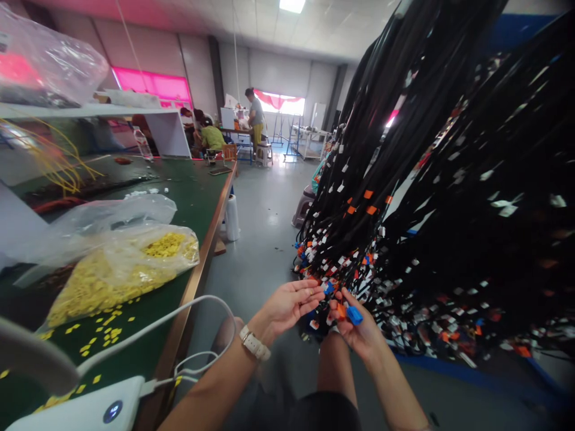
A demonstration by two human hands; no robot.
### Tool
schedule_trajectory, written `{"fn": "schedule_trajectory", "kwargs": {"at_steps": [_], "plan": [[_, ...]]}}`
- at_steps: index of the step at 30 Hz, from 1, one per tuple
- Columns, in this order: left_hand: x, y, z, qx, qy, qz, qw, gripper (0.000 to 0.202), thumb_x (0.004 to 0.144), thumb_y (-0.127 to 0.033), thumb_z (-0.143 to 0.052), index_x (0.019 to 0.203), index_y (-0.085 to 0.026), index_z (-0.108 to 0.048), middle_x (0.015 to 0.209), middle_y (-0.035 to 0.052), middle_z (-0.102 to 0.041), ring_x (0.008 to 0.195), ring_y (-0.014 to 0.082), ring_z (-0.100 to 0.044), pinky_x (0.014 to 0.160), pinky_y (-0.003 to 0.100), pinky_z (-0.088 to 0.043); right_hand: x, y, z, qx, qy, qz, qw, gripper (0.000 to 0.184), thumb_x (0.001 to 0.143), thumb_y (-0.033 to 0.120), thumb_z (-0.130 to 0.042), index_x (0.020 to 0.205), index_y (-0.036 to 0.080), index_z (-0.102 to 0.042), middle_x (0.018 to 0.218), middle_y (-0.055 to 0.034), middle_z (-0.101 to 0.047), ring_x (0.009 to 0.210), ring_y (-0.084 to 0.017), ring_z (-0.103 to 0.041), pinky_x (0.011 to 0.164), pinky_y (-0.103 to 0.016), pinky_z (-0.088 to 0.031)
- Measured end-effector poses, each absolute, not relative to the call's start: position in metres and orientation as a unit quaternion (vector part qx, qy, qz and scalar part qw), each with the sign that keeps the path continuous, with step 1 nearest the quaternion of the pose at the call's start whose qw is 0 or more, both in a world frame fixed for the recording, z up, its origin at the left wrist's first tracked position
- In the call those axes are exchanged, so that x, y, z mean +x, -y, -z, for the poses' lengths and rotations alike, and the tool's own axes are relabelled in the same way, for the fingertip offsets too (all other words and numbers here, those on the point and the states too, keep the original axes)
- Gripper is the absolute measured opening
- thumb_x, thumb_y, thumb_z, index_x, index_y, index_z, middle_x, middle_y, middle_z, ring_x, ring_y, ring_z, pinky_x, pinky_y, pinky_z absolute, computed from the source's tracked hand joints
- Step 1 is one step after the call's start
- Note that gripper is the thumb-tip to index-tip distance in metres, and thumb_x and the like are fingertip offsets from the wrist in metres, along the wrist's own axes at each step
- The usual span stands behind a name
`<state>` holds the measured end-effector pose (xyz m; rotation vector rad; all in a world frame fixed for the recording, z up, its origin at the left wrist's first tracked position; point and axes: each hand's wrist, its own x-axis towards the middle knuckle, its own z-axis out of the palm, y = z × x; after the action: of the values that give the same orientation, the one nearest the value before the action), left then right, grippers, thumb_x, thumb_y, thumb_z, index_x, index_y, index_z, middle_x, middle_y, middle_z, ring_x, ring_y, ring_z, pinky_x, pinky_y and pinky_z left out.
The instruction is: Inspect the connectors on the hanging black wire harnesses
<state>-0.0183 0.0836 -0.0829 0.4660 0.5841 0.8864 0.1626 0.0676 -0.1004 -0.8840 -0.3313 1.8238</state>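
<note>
My left hand, with a white watch on its wrist, is turned palm up with its fingers stretched out. Its fingertips are close to a small blue connector at the lower ends of the cables; whether they touch it I cannot tell. In my right hand the fingers are curled round a blue connector and an orange piece beside it. Black wire harnesses hang in a thick bundle just beyond both hands, their ends crowded with white, orange and blue connectors.
On the green table at left lies a clear bag of yellow pieces, some spilled. A white power bank with a cable sits at the near corner. A plastic-wrapped roll stands by the table. Several people work at the back.
</note>
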Motion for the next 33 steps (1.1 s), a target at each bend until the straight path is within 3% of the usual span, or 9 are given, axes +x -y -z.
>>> {"fn": "schedule_trajectory", "kwargs": {"at_steps": [5, 10, 17, 22, 28, 33], "plan": [[-0.014, -0.080, 0.084, 0.249, -0.278, -0.402, 0.836, 0.020, 0.079, -0.009, -0.058, 0.099, -0.008, -0.060, 0.095, 0.0121, -0.066, 0.076, 0.0123, -0.066, 0.065, 0.017, -0.053, 0.157, -0.068, 0.100, -0.384, 0.108, -0.752, 0.525, 0.009, 0.077, 0.016, -0.059, 0.070, 0.013, -0.055, 0.056, -0.0024, -0.060, 0.041, -0.007, -0.052, 0.025, -0.008, -0.033], [-0.010, -0.076, 0.083, 0.272, -0.287, -0.374, 0.839, 0.018, 0.078, -0.020, -0.062, 0.090, -0.006, -0.062, 0.078, 0.0103, -0.068, 0.065, 0.0112, -0.065, 0.058, 0.017, -0.052, 0.150, -0.068, 0.101, -0.403, 0.085, -0.727, 0.550, 0.017, 0.074, 0.015, -0.063, 0.063, 0.014, -0.051, 0.048, 0.0016, -0.053, 0.034, -0.004, -0.046, 0.024, -0.007, -0.030], [-0.007, -0.075, 0.089, 0.306, -0.275, -0.367, 0.834, 0.027, 0.069, -0.030, -0.071, 0.082, -0.007, -0.063, 0.060, 0.0013, -0.060, 0.045, 0.0061, -0.054, 0.046, 0.016, -0.045, 0.145, -0.068, 0.097, -0.410, 0.048, -0.740, 0.531, 0.019, 0.083, 0.018, -0.054, 0.065, 0.015, -0.048, 0.045, 0.0045, -0.047, 0.027, 0.000, -0.035, 0.024, -0.006, -0.029], [-0.006, -0.074, 0.092, 0.308, -0.257, -0.364, 0.840, 0.030, 0.068, -0.028, -0.072, 0.084, -0.005, -0.064, 0.066, 0.0035, -0.060, 0.052, 0.0057, -0.055, 0.053, 0.016, -0.045, 0.143, -0.070, 0.101, -0.410, 0.047, -0.724, 0.552, 0.017, 0.080, 0.018, -0.059, 0.068, 0.017, -0.047, 0.048, 0.0050, -0.050, 0.030, -0.001, -0.040, 0.025, -0.005, -0.031], [-0.008, -0.074, 0.092, 0.295, -0.230, -0.367, 0.851, 0.028, 0.068, -0.015, -0.072, 0.093, -0.004, -0.065, 0.076, 0.0084, -0.064, 0.062, 0.0075, -0.059, 0.066, 0.018, -0.048, 0.138, -0.071, 0.104, -0.426, 0.043, -0.703, 0.568, 0.019, 0.080, 0.017, -0.059, 0.064, 0.016, -0.047, 0.045, 0.0042, -0.049, 0.029, -0.001, -0.040, 0.025, -0.005, -0.031], [-0.008, -0.073, 0.093, 0.309, -0.252, -0.367, 0.841, 0.027, 0.069, -0.018, -0.071, 0.091, -0.005, -0.066, 0.077, 0.0093, -0.065, 0.062, 0.0087, -0.060, 0.063, 0.019, -0.049, 0.136, -0.072, 0.105, -0.434, 0.040, -0.692, 0.575, 0.019, 0.080, 0.014, -0.058, 0.064, 0.016, -0.047, 0.044, 0.0049, -0.049, 0.029, -0.001, -0.041, 0.024, -0.005, -0.031]]}}
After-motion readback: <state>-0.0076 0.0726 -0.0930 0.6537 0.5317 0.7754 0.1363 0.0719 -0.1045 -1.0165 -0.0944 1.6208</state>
